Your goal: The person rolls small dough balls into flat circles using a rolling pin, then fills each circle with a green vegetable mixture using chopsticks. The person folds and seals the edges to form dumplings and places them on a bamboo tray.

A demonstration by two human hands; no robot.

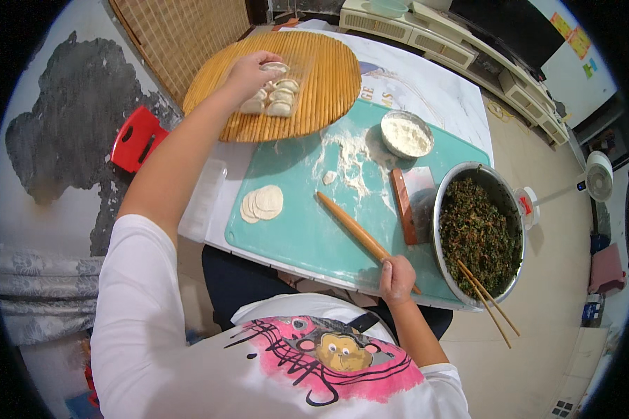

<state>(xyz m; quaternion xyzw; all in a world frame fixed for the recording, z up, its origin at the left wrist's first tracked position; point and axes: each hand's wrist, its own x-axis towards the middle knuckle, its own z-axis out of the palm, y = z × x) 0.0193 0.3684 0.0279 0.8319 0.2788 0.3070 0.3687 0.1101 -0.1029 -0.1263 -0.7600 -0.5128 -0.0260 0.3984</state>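
Note:
My left hand (250, 73) reaches over a round slatted bamboo tray (330, 78) and holds a dumpling (275, 67) at its fingertips. Just below it, several folded dumplings (281, 95) sit in rows in a clear plastic container (300, 78) on that tray; my hand hides part of them. Near the table's front edge, my right hand (398, 277) is closed around the lower end of a wooden rolling pin (351, 224). The pin lies slantwise on a floury teal mat (304, 235). Several round dough wrappers (264, 203) overlap at the mat's left, and a small dough piece (329, 178) lies above the pin.
A metal bowl of flour (408, 135) stands at the back right. A cleaver with a wooden handle (404, 207) lies beside a large metal basin (436, 230) of chopped filling (479, 230); chopsticks (487, 301) jut past its rim. An empty clear tray (203, 201) is at the left edge.

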